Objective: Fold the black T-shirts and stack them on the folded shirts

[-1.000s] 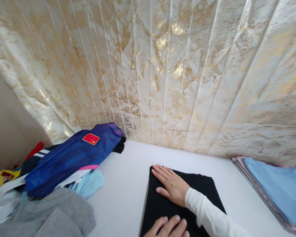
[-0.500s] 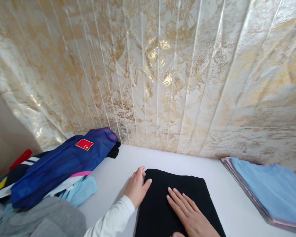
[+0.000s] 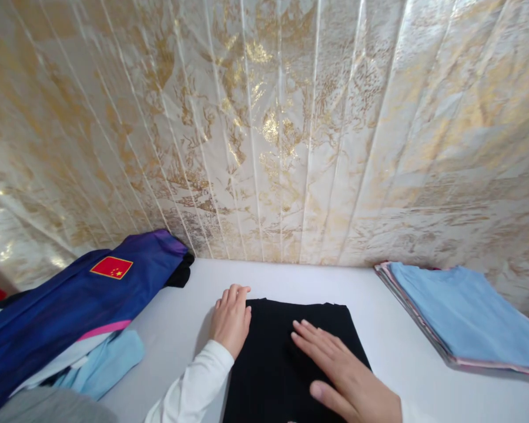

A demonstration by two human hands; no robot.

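A folded black garment (image 3: 268, 364) lies flat on the white surface in front of me, its far edge fairly straight. My left hand (image 3: 231, 320) is at its far left corner, with curled fingers and the thumb closed about the edge. Over the middle of the black cloth is my right hand (image 3: 335, 364). It is open and palm down, the fingers stretched out and the thumb apart. Whether the right palm presses on the cloth or hovers just above it, I cannot tell.
Left is a loose heap with a blue jacket (image 3: 92, 299) bearing a red flag patch, a light blue cloth (image 3: 114, 358) and a grey cloth (image 3: 53, 405). A folded stack topped by a light blue shirt (image 3: 462, 317) lies right. A gold-patterned covering (image 3: 268, 147) stands behind the white surface (image 3: 291, 279).
My view has turned slightly to the right. My left thumb has come off the top of the black cloth to its edge. My right hand has shifted a little, its thumb now spread out.
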